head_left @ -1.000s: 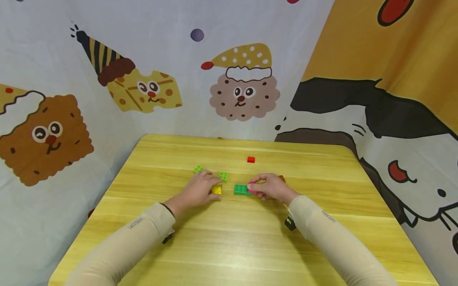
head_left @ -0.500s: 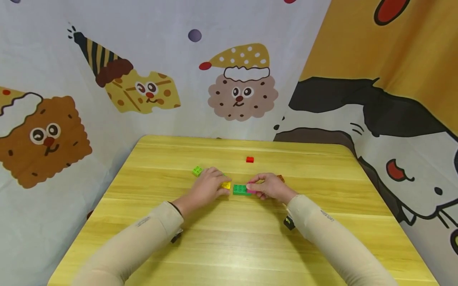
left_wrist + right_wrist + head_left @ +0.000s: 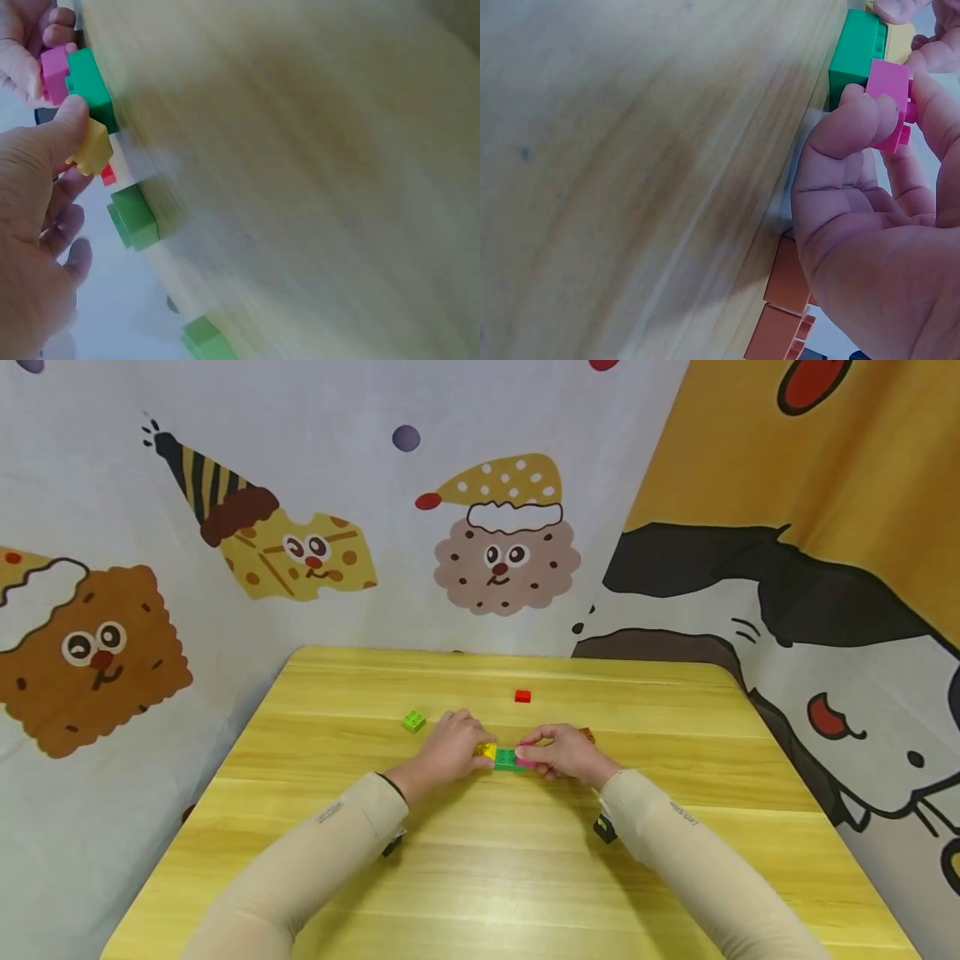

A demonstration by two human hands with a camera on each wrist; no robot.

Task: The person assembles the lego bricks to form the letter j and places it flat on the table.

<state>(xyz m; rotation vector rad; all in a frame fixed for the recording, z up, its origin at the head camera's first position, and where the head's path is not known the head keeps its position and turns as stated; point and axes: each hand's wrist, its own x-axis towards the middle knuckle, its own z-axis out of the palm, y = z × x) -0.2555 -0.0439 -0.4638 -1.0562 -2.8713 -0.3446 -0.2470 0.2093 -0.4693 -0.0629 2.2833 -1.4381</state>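
My left hand (image 3: 450, 748) pinches a yellow toy brick (image 3: 94, 148) between thumb and fingers, at the left end of a green brick (image 3: 506, 757). Whether the yellow brick sits on the studs or is only held close, I cannot tell. A pink brick (image 3: 889, 82) overlaps the green brick's right end, studs showing, and my right hand (image 3: 568, 752) pinches it. The green brick stays on the table between both hands, its middle studs visible in the head view.
One light green brick (image 3: 413, 721) lies left of the hands; another light green brick (image 3: 136, 216) shows beyond the left fingers. A red brick (image 3: 522, 697) lies farther back on the wooden table (image 3: 495, 877). Orange-brown bricks (image 3: 787, 274) lie beside the right hand. A patterned cloth (image 3: 337, 635) hangs behind.
My left hand has moved right with the yellow brick, up to the green brick, and now hides the nearer light green brick in the head view. The right hand keeps its hold on the pink brick.
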